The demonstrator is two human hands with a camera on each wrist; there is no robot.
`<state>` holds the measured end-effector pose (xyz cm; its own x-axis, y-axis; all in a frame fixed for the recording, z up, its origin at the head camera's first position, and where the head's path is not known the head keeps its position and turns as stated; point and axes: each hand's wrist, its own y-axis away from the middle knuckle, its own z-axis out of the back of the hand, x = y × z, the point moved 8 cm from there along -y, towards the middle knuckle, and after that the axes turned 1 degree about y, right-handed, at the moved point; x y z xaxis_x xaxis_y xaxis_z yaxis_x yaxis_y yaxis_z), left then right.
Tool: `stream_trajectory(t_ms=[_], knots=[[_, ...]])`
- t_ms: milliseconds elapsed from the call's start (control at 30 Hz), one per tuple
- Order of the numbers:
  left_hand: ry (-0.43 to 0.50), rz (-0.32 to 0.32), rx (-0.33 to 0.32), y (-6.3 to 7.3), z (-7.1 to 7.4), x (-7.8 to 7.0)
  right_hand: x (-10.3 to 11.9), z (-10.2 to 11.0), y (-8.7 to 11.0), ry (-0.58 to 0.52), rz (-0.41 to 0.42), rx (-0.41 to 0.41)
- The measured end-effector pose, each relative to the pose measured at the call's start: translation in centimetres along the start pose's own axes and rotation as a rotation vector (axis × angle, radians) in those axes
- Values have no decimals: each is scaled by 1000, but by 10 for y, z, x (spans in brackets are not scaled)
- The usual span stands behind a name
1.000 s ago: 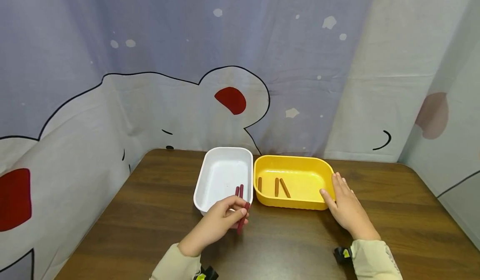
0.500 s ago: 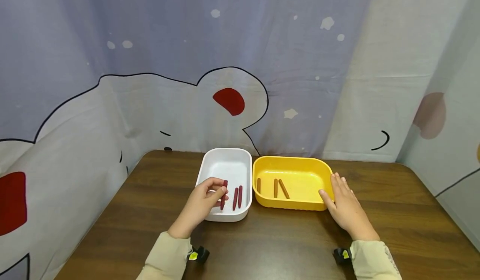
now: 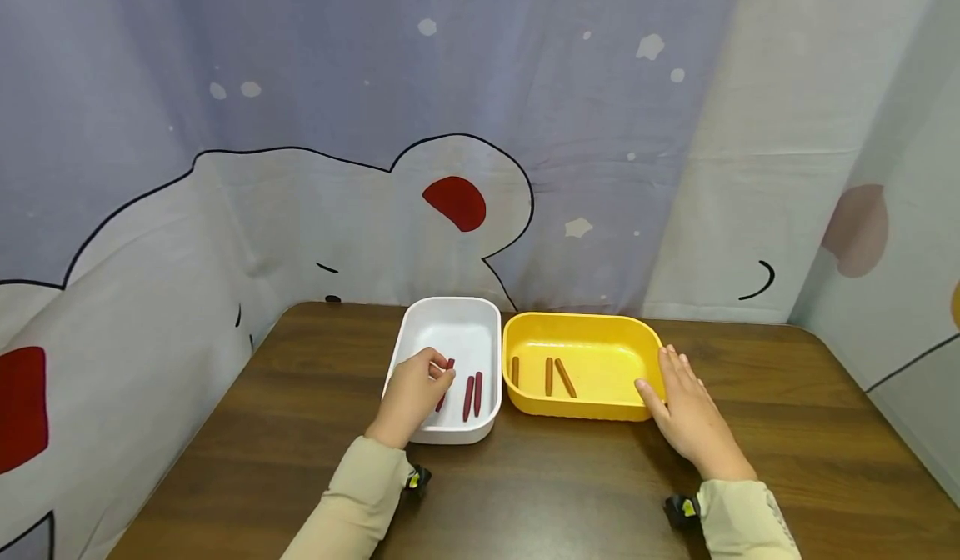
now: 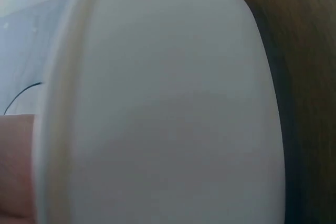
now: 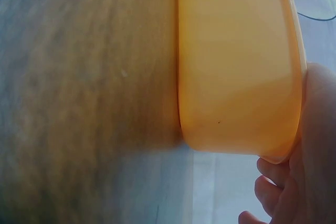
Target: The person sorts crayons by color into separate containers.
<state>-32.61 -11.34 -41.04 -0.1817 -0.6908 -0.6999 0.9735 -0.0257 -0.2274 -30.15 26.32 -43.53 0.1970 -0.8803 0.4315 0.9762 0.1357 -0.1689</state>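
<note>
At the near left part of the white tray (image 3: 457,327), my left hand (image 3: 412,389) pinches a dark red crayon (image 3: 440,403). My fingers partly cover that crayon. To its right, two more dark red crayons (image 3: 473,395) lie side by side in the tray. The yellow tray (image 3: 615,410) stands close to the right of the white one and holds three brown crayons (image 3: 549,377). My right hand (image 3: 690,414) rests on the yellow tray's right rim, fingers extended and thumb at the near side. The left wrist view shows mostly the white tray's outer wall (image 4: 178,103).
Both trays stand near the back of a brown wooden table (image 3: 570,493). A printed curtain (image 3: 600,127) hangs behind the table and along its sides. Each sleeve has a small black wrist camera (image 3: 681,510) at the cuff.
My left hand has carried the red crayon from in front of the white tray leftward over it, then lowered it inside beside the other two. My right hand has stayed on the yellow rim.
</note>
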Motion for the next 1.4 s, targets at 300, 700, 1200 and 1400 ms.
stream_trajectory(t_ms=[300, 700, 1200, 1400], knots=[[-178, 33, 72, -8, -12, 6, 1, -2, -1, -2, -7, 2], [-218, 91, 106, -8, -17, 10, -2, -4, -2, -12, -14, 16], [-170, -64, -141, -3, 8, -3, -3, -5, -6, -24, -4, 20], [-130, -188, -285, 6, 28, -10, -6, -5, -3, -48, 0, -6]])
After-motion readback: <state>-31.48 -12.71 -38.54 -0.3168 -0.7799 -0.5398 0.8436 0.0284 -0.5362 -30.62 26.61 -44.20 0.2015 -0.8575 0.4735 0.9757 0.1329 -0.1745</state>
